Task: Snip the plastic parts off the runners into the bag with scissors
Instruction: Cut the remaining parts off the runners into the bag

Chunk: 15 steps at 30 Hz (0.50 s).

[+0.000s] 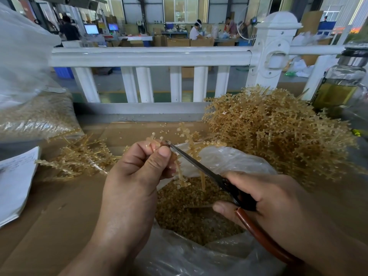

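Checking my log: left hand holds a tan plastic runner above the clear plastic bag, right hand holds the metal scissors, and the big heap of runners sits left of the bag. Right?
No. The head view shows the big heap of tan plastic runners right of the clear plastic bag, not left. The left hand holds a runner above it, the right hand the metal scissors.

The left grip [135, 176] was raised with its back to the camera, thumb and curled fingers pinching a runner [180, 175]. The right grip [268, 198] sat lower, curled round the handles of the scissors [196, 163], its forearm entering from the lower right.
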### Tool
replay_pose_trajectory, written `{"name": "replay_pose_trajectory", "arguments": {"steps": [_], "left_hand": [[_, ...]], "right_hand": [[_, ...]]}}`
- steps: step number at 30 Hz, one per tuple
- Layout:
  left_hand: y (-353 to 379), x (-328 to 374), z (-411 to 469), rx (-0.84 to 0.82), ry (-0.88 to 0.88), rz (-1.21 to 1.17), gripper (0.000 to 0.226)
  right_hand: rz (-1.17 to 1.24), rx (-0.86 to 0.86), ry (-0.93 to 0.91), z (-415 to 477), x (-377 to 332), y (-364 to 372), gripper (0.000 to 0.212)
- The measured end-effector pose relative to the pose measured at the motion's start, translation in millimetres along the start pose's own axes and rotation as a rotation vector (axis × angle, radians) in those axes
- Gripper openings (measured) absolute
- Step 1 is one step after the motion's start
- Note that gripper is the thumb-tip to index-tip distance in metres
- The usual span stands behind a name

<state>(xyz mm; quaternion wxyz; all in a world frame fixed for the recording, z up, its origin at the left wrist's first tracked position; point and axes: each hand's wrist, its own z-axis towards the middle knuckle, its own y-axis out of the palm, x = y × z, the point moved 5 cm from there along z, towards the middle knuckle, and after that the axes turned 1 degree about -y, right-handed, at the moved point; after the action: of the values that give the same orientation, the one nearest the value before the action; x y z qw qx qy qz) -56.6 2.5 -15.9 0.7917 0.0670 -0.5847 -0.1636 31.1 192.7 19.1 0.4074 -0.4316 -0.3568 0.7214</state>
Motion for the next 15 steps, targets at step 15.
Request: {"name": "replay_pose_trajectory", "arguments": {"steps": [15], "left_hand": [[-0.8,-1.1,-0.8,0.0,-0.005,0.041,0.019]], "right_hand": [[-0.008,-0.027,0.019,-0.7,-0.6,-3.4,0.05]]}}
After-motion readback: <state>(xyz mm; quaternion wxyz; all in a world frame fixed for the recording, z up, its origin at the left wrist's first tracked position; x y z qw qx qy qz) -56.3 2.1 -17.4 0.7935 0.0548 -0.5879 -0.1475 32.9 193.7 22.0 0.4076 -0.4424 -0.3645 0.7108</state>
